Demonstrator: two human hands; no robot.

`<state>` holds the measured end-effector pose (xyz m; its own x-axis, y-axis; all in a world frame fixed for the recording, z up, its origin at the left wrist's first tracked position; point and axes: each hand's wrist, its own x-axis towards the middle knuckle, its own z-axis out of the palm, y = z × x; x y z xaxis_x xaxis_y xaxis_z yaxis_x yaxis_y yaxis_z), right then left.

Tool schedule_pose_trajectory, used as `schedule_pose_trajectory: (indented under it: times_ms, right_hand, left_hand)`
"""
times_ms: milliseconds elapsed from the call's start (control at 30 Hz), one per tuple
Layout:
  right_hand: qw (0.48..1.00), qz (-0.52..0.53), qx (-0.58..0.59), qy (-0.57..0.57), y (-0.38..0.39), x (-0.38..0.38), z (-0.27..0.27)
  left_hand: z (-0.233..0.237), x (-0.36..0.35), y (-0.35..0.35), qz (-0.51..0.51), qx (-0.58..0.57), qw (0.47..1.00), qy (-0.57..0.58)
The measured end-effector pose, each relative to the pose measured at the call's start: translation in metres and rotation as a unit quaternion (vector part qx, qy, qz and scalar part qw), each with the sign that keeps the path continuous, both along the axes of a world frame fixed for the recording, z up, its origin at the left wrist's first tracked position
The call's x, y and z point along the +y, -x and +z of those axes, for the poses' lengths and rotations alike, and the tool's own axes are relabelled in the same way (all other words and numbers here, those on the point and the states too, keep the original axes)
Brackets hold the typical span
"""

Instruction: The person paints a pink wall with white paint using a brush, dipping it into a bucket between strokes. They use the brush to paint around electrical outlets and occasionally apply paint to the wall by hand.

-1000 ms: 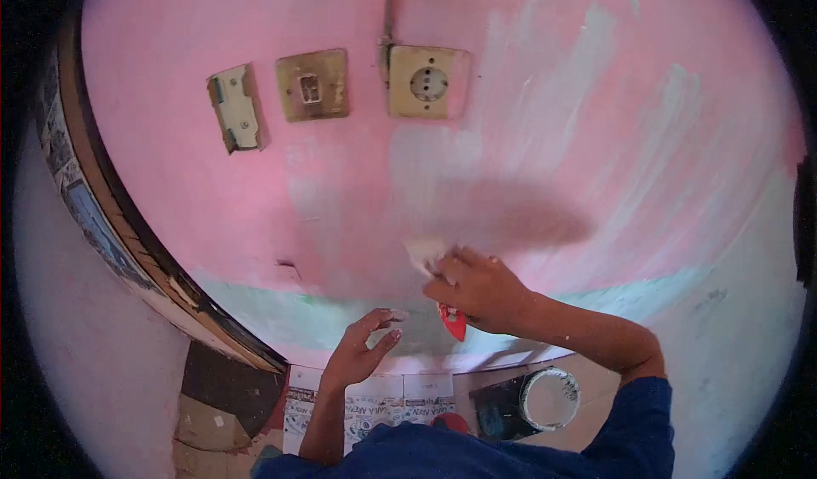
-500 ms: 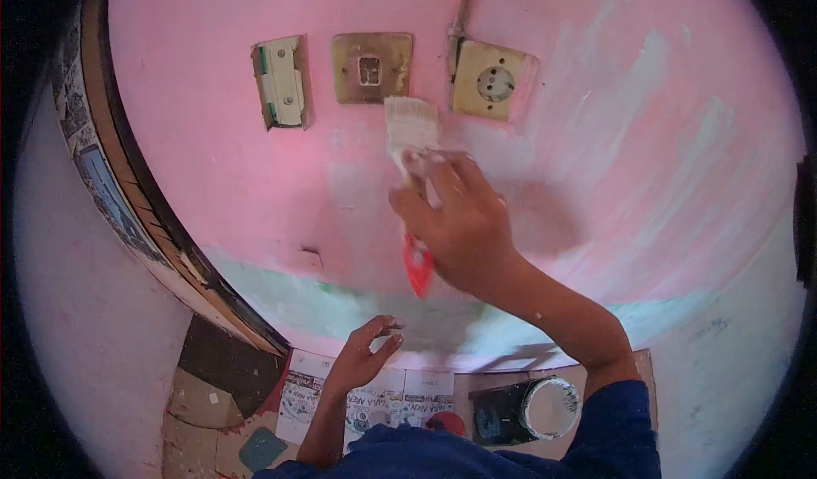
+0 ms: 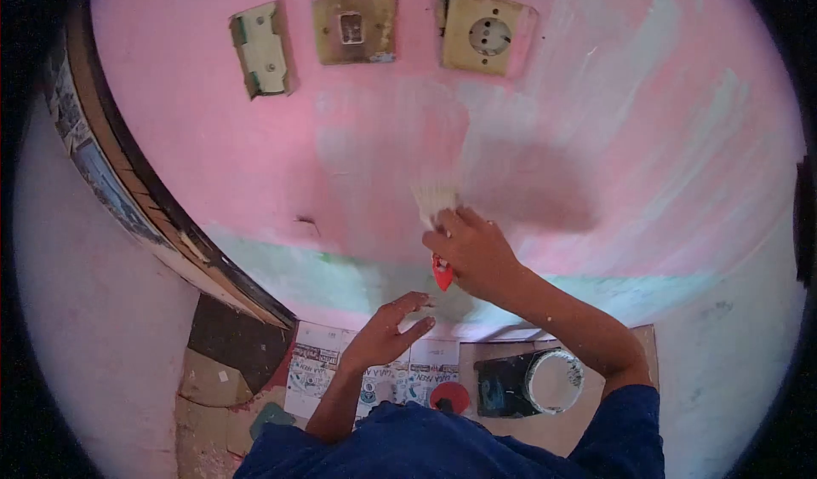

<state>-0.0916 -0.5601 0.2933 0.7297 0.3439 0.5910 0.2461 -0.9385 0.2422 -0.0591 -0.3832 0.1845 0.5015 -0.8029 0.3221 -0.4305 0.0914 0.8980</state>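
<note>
My right hand (image 3: 477,253) is wrapped round a paintbrush (image 3: 435,200) with pale bristles and a red handle end. The bristles point up and meet, or nearly meet, the pink wall (image 3: 366,172); the exact contact is hard to tell. Pale streaks of paint cover parts of the wall around the brush. Lower and to the left, my left hand (image 3: 387,334) holds nothing, thumb and fingers apart, in front of the wall's pale green lower band (image 3: 281,279).
Above the brush are a socket (image 3: 489,32), a switch plate (image 3: 354,26) and a loose-looking holder (image 3: 261,51). A paint bucket (image 3: 555,382) stands on the floor beside a dark tray (image 3: 502,388). Printed sheets (image 3: 319,368) lie below; a wooden frame (image 3: 149,172) edges the left.
My right hand has brought the brush down the wall, from just under the switch plate to well below it. The view has tilted, so the wall fittings sit higher. My left hand stays open.
</note>
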Motion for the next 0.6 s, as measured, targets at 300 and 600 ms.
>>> schedule_pose_trajectory:
  times_ms: [300,600]
  right_hand:
    - [0.981,0.048,-0.028,-0.188,0.033,0.022,0.074]
    - [0.944,0.019,0.006,-0.329,0.052,0.006,0.023]
  left_hand:
    - [0.114,0.016,-0.079,0.314,-0.390,0.854,0.142]
    - [0.177,-0.049,-0.126,0.406,-0.598,0.690,-0.017]
